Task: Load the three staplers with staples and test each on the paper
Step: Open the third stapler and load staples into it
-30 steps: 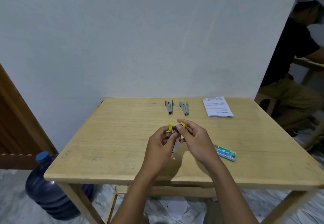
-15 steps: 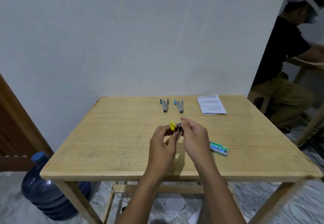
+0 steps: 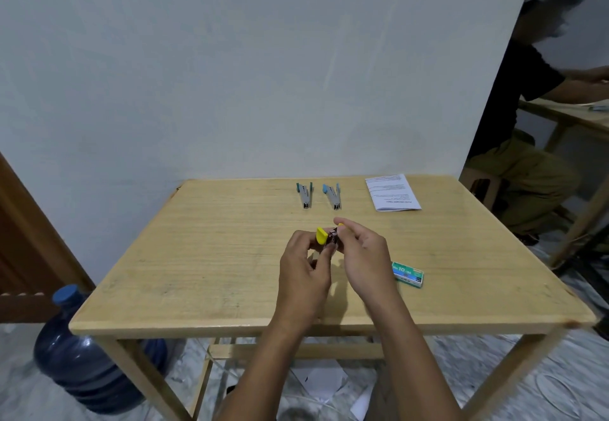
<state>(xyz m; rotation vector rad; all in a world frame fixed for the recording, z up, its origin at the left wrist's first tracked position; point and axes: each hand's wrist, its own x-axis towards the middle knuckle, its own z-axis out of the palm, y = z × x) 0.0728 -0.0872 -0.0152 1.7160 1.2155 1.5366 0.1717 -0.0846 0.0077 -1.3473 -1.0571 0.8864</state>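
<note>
Above the middle of the wooden table point(image 3: 204, 275) I hold a small yellow stapler point(image 3: 324, 236) with both hands. My left hand point(image 3: 304, 275) grips its body from below and the left. My right hand point(image 3: 364, 260) pinches its upper end with fingertips and thumb. Most of the stapler is hidden by my fingers. Two more staplers lie side by side at the back of the table: a green-ended stapler point(image 3: 305, 194) and a blue-ended stapler point(image 3: 332, 194). A folded printed paper point(image 3: 392, 197) lies to their right. A green staple box point(image 3: 407, 274) lies just right of my right hand.
A large blue water bottle point(image 3: 82, 364) stands on the floor by the table's left front leg. A seated person point(image 3: 520, 124) works at another table at the right. White paper scraps point(image 3: 321, 384) lie on the floor under the table. A white wall rises behind.
The yellow stapler's two open ends have come together between my hands. My head has shifted, so the view has drifted slightly.
</note>
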